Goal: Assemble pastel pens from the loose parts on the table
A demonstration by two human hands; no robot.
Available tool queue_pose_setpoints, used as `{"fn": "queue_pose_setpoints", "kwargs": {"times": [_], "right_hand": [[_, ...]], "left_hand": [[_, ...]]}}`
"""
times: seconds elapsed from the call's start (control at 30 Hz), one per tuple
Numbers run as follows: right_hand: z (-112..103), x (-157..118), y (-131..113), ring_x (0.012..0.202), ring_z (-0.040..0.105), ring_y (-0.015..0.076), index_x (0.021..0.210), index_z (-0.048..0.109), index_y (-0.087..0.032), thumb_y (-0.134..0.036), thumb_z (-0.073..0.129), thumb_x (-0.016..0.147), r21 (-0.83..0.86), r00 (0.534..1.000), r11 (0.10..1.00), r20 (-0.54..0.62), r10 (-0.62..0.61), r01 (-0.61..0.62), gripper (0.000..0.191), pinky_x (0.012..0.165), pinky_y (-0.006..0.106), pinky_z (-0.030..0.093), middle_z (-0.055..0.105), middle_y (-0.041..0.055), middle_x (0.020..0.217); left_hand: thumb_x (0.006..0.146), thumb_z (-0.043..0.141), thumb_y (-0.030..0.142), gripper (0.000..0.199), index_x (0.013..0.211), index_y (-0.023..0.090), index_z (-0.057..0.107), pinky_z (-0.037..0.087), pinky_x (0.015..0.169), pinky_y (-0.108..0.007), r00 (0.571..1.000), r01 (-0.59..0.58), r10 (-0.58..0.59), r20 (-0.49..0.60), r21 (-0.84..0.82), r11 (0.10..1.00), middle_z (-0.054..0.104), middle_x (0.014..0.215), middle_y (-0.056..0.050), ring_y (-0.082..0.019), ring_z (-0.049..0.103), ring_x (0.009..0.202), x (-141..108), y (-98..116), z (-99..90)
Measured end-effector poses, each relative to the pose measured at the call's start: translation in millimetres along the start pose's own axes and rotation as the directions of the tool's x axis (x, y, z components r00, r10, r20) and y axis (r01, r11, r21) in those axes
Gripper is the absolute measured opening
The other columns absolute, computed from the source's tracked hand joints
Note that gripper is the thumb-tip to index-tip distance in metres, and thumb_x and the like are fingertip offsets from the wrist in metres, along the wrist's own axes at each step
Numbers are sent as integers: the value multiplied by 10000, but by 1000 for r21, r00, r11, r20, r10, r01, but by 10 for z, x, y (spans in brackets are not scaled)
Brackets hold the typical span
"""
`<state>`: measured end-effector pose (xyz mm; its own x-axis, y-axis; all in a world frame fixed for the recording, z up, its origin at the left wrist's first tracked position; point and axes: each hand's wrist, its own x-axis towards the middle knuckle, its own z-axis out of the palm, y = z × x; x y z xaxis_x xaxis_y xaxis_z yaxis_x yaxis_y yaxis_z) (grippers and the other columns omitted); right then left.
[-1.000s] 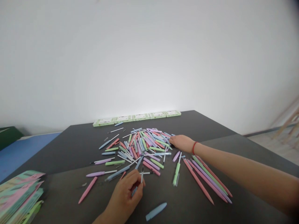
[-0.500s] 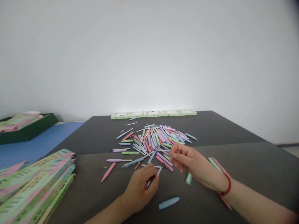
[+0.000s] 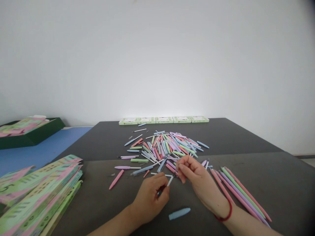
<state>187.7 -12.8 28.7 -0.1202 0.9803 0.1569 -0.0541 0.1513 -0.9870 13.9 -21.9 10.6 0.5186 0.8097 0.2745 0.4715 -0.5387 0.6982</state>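
My left hand (image 3: 153,195) is closed around a slim white pen refill (image 3: 170,181), whose dark tip points up and right. Close to that tip, my right hand (image 3: 190,172) has its thumb and index finger pinched together. Whatever is between them is too small to make out. A red cord circles my right wrist. Just beyond both hands spreads a heap of pastel pen parts (image 3: 169,146), mixed with white refills. A light blue pen cap (image 3: 179,213) lies alone in front of my hands.
Several long pastel pens (image 3: 242,191) lie side by side by my right forearm. Stacked printed packs (image 3: 46,196) occupy the near left. Flat boxes (image 3: 164,120) line the table's far edge. A dark green tray (image 3: 36,134) with more packs sits on a blue surface (image 3: 54,139).
My right hand and forearm have shifted left, uncovering more of the long pens on the right. My left hand keeps its hold on the refill. The whole view has moved slightly.
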Motion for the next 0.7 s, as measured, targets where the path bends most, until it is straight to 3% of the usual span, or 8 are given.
{"fn": "queue_pose_setpoints", "kwargs": {"times": [0.47, 0.7], "right_hand": [[129, -108, -29, 521, 445, 91, 771, 477, -198, -339, 544, 828, -72, 996, 997, 82, 37, -31, 166, 498, 210, 383, 469, -60, 628], [74, -63, 58, 468, 426, 62, 798, 516, -177, -257, 556, 832, 44, 987, 994, 126, 95, -102, 96, 490, 196, 347, 492, -76, 589]], "left_hand": [[820, 427, 80, 173, 720, 175, 531, 347, 622, -237, 1000, -24, 25, 11, -85, 996, 536, 719, -2, -137, 482, 677, -13, 51, 22], [825, 444, 108, 181, 697, 156, 562, 382, 641, -223, 990, 131, -106, 96, -310, 942, 593, 734, -4, -137, 529, 691, -9, 117, 66]]}}
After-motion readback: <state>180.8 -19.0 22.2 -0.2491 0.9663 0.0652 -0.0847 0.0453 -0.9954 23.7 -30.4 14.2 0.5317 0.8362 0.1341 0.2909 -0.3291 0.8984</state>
